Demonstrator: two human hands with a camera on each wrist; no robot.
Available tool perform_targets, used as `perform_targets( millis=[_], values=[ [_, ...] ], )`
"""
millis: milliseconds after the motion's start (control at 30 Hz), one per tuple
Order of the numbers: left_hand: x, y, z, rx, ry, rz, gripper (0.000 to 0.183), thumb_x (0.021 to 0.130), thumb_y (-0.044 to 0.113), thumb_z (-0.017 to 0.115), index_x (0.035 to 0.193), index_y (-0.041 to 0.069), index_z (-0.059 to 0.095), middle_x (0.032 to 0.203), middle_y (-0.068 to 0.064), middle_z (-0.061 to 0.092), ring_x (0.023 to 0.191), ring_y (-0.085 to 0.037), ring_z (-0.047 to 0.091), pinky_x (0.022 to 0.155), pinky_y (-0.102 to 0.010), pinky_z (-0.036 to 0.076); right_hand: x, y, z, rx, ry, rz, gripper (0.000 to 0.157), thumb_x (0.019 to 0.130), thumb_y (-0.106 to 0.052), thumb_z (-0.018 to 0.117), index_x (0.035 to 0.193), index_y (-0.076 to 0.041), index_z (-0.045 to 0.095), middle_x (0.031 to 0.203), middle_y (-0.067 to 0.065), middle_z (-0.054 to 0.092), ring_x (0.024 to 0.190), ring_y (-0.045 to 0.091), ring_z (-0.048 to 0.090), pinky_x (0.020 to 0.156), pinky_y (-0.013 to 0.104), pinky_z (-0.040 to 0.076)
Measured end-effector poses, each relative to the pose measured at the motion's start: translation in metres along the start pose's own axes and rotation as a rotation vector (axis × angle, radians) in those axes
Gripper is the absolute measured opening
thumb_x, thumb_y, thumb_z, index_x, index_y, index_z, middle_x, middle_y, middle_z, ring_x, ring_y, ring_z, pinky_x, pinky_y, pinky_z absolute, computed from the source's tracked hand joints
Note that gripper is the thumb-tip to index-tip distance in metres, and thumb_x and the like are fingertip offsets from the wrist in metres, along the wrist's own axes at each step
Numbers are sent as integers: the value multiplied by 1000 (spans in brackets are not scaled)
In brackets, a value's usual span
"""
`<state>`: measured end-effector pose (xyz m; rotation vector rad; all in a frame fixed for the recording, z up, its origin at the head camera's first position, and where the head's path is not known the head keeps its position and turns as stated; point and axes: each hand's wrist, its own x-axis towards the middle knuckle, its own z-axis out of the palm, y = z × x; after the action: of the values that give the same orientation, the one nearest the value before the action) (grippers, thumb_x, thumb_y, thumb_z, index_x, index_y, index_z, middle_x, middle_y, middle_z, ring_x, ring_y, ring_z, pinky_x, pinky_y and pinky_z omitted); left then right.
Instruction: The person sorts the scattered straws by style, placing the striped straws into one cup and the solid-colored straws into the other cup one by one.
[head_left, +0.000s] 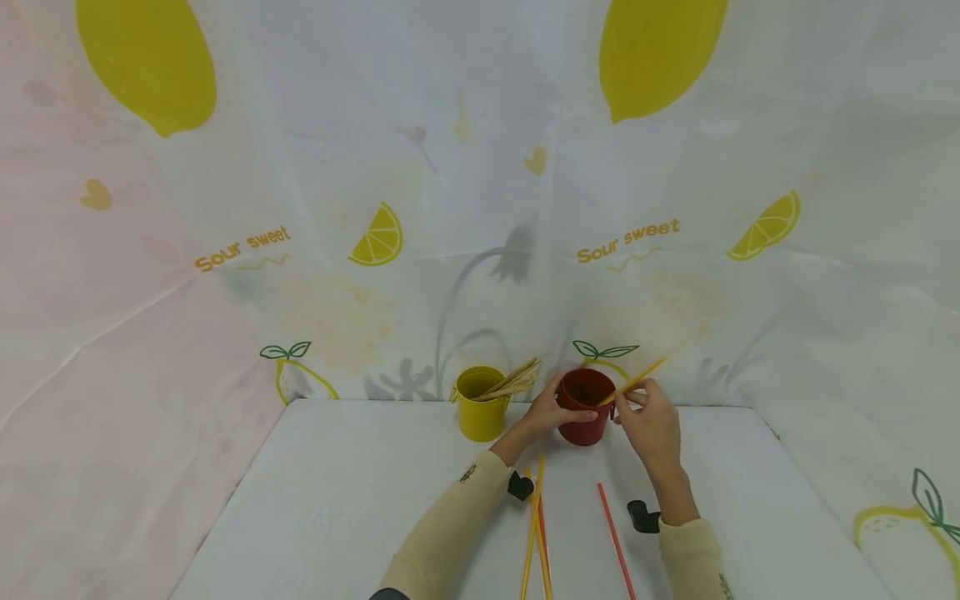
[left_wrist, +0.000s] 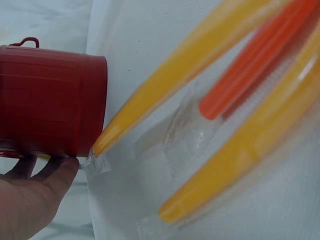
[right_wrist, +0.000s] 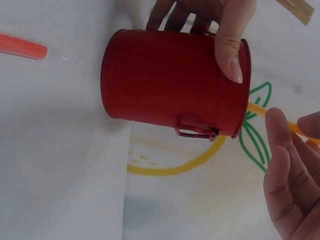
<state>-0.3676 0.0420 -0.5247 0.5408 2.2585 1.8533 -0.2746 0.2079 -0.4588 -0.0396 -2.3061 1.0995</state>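
A small red metal bucket (head_left: pixel 582 432) stands upright near the back edge of the white table. My left hand (head_left: pixel 547 412) grips it from the left, the thumb lying across its side near the rim in the right wrist view. With finger and thumb, my right hand (head_left: pixel 651 423) pinches a yellow straw (head_left: pixel 645 373) to the right of the bucket. The straw slants, its lower end at the bucket's mouth and its upper end pointing up to the right. In the right wrist view the bucket (right_wrist: pixel 170 80) hides the straw's far end.
Left of the red bucket is a yellow bucket (head_left: pixel 482 423) holding several tan sticks (head_left: pixel 517 379). Yellow straws (left_wrist: pixel 245 150) and a red straw (left_wrist: pixel 245 70) in clear wrappers lie in front; another red straw (head_left: pixel 617 542) lies to their right. A lemon-print sheet (head_left: pixel 480 192) hangs behind.
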Motion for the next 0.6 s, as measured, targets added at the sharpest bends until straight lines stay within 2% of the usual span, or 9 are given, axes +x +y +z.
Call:
perform_targets(
  millis=[133,400,600],
  values=[
    [0,0,0,-4,-9,7,75,79,26,85,142,30,45,133,11,53,122,-16,47,97,-42,47,0,3,3,-10,-32,25,21,91,-15,69,105,-3,58,91,14,74,55,3,65,42,25,40],
    [1,-1,-1,10,-5,3,76,80,26,84,144,28,44,136,10,52,123,-16,47,99,-42,46,-5,5,7,-1,-107,65,24,93,-17,67,109,-2,58,96,18,73,61,19,70,43,26,41],
    [2,-3,-1,6,-10,6,76,80,27,84,144,29,43,136,10,52,123,-16,47,100,-42,46,-9,5,7,-11,-160,109,32,95,-20,66,114,3,56,101,22,71,64,23,71,44,26,41]
  ],
)
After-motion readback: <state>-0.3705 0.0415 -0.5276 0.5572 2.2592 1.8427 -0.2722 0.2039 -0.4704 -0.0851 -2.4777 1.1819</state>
